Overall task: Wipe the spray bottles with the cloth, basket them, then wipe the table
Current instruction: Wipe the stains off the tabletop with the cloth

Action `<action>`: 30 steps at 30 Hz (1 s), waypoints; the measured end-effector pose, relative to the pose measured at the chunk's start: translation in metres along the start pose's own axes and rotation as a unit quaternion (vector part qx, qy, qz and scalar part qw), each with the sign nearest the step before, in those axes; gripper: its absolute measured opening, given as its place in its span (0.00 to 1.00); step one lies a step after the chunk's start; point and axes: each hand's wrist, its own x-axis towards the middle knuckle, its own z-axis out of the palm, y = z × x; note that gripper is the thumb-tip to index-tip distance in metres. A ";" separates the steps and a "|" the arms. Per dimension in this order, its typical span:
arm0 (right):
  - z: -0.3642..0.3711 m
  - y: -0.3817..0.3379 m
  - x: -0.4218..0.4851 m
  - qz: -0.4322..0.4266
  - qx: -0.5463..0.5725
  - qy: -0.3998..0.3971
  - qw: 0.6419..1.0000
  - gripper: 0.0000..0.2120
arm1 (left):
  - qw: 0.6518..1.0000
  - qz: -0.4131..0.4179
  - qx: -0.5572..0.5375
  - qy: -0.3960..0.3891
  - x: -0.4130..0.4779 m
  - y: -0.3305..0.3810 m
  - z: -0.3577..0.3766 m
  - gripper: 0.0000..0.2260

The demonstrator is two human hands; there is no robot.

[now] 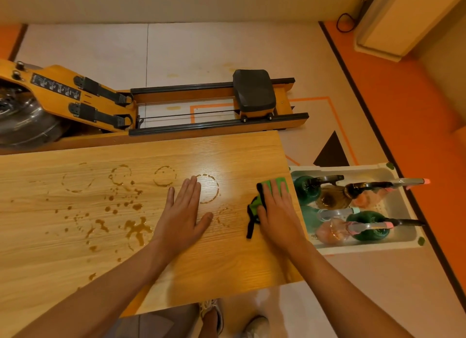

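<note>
The wooden table (75,262) carries brown ring stains and splashes (136,229) across its left and middle. My right hand (277,211) presses flat on a green cloth with black trim (267,187) near the table's right edge. Flat on the tabletop left of it lies my left hand (185,211), fingers straight, touching a ring stain. Just past the table's right edge stands a white basket (403,221) on the floor, with several spray bottles lying in it, green (306,189), amber (332,199) and pink (332,233).
A wooden rowing machine (151,103) with a black seat (253,90) lies on the floor behind the table's far edge. An orange floor strip (416,126) runs along the right. My feet in shoes (254,325) show below the table's near edge.
</note>
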 end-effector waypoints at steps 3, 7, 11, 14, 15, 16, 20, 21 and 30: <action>0.007 0.008 -0.039 0.003 0.010 -0.011 1.000 0.31 | 1.000 0.003 -0.013 0.002 0.002 -0.002 0.000 0.37; 0.021 0.017 -0.109 0.007 -0.012 -0.037 0.999 0.33 | 0.999 0.000 -0.030 -0.013 0.002 -0.003 -0.002 0.38; 0.020 0.020 -0.088 0.002 -0.022 -0.024 0.999 0.33 | 0.999 -0.010 -0.032 -0.031 0.007 -0.003 -0.004 0.39; 0.012 0.018 -0.044 0.005 -0.011 -0.014 1.000 0.30 | 0.999 -0.011 -0.036 -0.035 0.007 -0.004 -0.003 0.39; 0.009 0.017 -0.033 0.003 -0.007 -0.010 1.000 0.31 | 0.999 -0.012 -0.039 -0.035 0.007 -0.004 -0.003 0.39; 0.007 0.016 -0.026 0.000 -0.006 -0.005 1.000 0.31 | 0.998 -0.012 -0.040 -0.036 0.007 -0.003 -0.003 0.39; 0.014 0.015 -0.042 0.005 0.015 0.002 1.000 0.31 | 0.999 -0.012 -0.037 -0.037 0.006 -0.003 -0.005 0.39; 0.018 0.016 -0.057 0.001 0.014 0.001 1.000 0.30 | 0.998 -0.013 -0.037 -0.039 0.006 -0.002 -0.006 0.39; 0.037 0.024 -0.111 -0.029 -0.037 0.004 0.999 0.29 | 0.999 -0.013 -0.032 -0.034 0.006 -0.001 -0.006 0.38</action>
